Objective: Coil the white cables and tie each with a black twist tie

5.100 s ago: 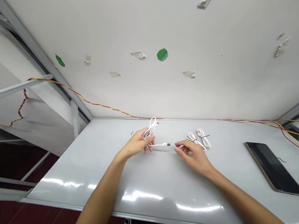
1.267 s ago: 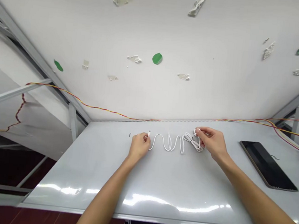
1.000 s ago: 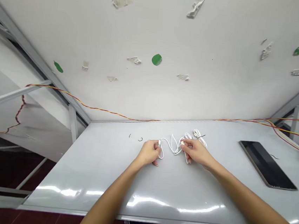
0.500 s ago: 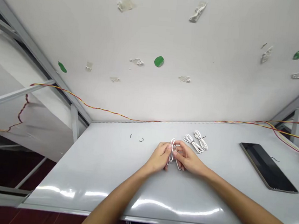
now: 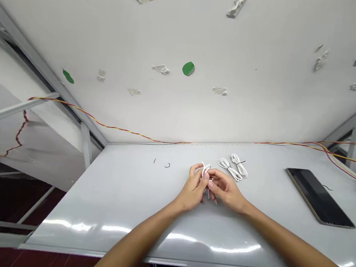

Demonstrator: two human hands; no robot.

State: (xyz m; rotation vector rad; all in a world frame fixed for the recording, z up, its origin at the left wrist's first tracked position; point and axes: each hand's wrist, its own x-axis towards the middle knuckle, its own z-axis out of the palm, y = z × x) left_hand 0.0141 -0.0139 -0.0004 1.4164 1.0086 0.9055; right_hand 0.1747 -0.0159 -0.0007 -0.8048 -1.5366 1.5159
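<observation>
A coiled white cable (image 5: pixel 205 168) is held between my two hands above the grey table. My left hand (image 5: pixel 194 190) grips the coil, thumb on the near side and fingers behind it. From the right, my right hand (image 5: pixel 227 191) pinches part of the same cable, with what looks like a connector end near its fingertips. The lower part of the coil is mostly hidden by the fingers. Just beyond my right hand lie two bundled white cables, a nearer one (image 5: pixel 230 169) and a farther one (image 5: pixel 239 165), each bound with a dark twist tie.
Two small dark pieces of tie, one curved (image 5: pixel 167 165) and one short (image 5: pixel 154 161), lie to the left. A black phone-like device (image 5: pixel 320 197) rests at the right, beside another dark tie (image 5: pixel 327 187). Red and yellow wires (image 5: pixel 134 133) run along the wall.
The cable coil has turned in my hands, and less of its lower loops shows. My left fingers have shifted up around it. The view has moved slightly.
</observation>
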